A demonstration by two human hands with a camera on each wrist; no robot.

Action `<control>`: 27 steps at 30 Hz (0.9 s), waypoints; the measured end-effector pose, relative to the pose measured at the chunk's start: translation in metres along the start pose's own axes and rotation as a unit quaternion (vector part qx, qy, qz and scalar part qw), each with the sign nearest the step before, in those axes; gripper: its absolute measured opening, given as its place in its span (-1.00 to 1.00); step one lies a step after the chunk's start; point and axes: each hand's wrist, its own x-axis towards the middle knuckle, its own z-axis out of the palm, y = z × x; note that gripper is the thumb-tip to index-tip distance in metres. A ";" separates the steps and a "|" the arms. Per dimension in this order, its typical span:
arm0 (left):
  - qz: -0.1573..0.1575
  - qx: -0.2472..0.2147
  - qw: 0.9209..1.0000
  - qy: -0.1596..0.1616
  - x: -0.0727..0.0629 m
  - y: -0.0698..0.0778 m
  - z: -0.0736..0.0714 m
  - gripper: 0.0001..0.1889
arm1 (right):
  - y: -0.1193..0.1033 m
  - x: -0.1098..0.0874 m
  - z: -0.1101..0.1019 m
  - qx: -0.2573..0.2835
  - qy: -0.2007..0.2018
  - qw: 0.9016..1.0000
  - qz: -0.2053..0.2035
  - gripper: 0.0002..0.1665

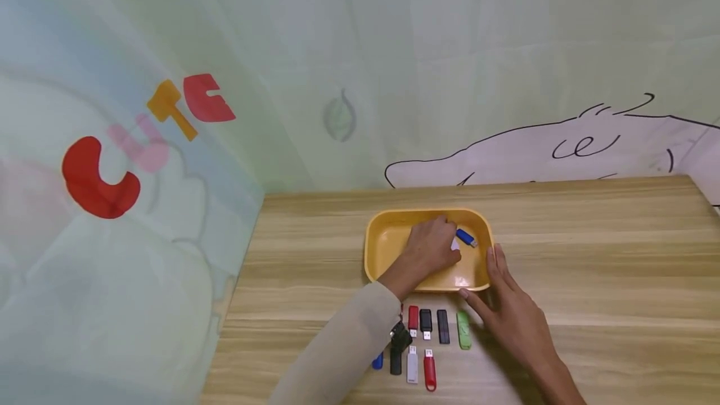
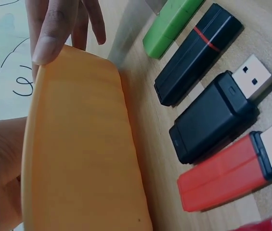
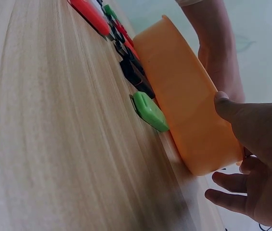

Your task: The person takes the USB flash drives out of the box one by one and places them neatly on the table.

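Note:
A yellow plastic tray [image 1: 390, 247] stands on the table. My left hand [image 1: 430, 245] reaches down inside it with curled fingers. A small white thing [image 1: 455, 244] shows between its thumb and forefinger, mostly hidden by the hand. Close beside these fingers lies a blue USB stick [image 1: 465, 237] with its metal plug bare. My right hand [image 1: 514, 305] rests against the tray's right front corner, fingers spread and fairly straight. Its thumb [image 3: 225, 105] touches the rim in the right wrist view.
In front of the tray, USB sticks lie in two rows: a red one [image 1: 413, 319], a black one [image 1: 425, 322], a dark one [image 1: 443, 326] and a green one [image 1: 464, 330] behind; a white one [image 1: 412, 367] and a red looped one [image 1: 430, 370] nearer. My left sleeve [image 1: 343, 349] covers part of the rows.

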 end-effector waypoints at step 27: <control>0.014 -0.012 0.999 0.042 -0.027 -0.004 -0.018 -0.56 | 0.002 0.005 -0.006 -0.003 -0.008 1.000 -0.010 0.19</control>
